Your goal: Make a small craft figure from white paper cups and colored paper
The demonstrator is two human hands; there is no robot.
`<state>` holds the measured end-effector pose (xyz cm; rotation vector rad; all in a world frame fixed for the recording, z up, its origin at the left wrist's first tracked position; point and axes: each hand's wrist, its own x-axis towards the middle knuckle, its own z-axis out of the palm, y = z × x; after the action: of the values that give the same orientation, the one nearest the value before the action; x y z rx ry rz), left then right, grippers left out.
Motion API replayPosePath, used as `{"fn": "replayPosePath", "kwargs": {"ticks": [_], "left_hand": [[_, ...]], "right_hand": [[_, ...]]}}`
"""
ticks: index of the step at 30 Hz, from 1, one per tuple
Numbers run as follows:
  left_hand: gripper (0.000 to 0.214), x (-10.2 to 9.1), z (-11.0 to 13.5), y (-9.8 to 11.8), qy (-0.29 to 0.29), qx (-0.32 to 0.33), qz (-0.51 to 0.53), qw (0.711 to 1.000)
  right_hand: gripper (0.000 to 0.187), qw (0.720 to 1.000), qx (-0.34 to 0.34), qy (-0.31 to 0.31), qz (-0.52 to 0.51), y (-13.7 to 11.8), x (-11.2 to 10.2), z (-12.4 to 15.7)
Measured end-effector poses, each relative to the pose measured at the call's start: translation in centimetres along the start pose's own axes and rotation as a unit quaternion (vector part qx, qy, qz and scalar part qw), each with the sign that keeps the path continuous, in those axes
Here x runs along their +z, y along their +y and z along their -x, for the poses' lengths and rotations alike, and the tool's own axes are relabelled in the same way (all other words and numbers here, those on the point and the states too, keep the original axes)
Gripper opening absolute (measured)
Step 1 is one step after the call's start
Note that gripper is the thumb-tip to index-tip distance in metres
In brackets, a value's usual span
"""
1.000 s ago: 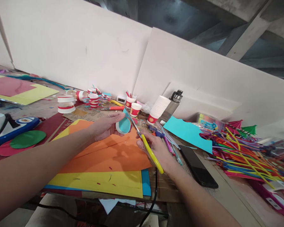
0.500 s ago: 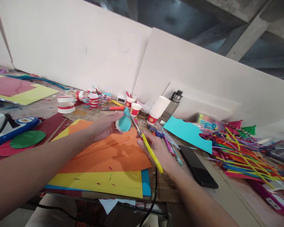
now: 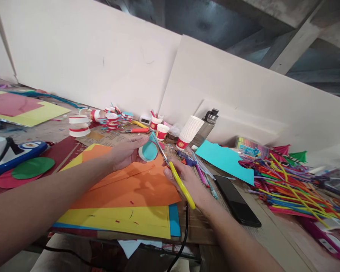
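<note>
My left hand [image 3: 127,152] is closed around a small white paper cup [image 3: 147,151] whose round end is covered with turquoise paper. My right hand [image 3: 187,180] grips yellow-handled scissors [image 3: 174,174], and their blades reach up to the right edge of the cup, at the turquoise paper. Both hands are held above an orange paper sheet [image 3: 130,185] that lies on yellow and blue sheets.
A stack of white cups [image 3: 189,130], a bottle [image 3: 206,126] and decorated cups [image 3: 110,117] stand by the back wall. A turquoise sheet [image 3: 225,158], a black phone [image 3: 236,200] and a heap of coloured pipe cleaners [image 3: 289,181] lie on the right. A black cable [image 3: 184,234] hangs over the front edge.
The cup has turned slightly in my left hand while the scissors stay at its edge. The view has shifted a little.
</note>
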<state>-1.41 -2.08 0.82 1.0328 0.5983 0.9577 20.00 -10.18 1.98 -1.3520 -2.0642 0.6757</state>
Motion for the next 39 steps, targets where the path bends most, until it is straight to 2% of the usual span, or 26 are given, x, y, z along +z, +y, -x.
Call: {"fn": "replayPosePath", "kwargs": {"ticks": [15,25,39], "left_hand": [[0.030,-0.20,-0.04,-0.27,-0.021,0.004,0.003,1.000],[0.030,-0.11,0.09,-0.23,-0.006,-0.001,-0.003,1.000],[0.030,-0.02,0.17,0.00,-0.012,0.001,-0.017,1.000]], "right_hand": [[0.040,1.000,0.000,-0.009,-0.017,-0.07,0.01,0.02],[0.038,0.999,0.012,-0.013,-0.030,-0.23,0.05,0.16],[0.037,1.000,0.003,-0.005,0.003,0.19,0.08,0.05]]}}
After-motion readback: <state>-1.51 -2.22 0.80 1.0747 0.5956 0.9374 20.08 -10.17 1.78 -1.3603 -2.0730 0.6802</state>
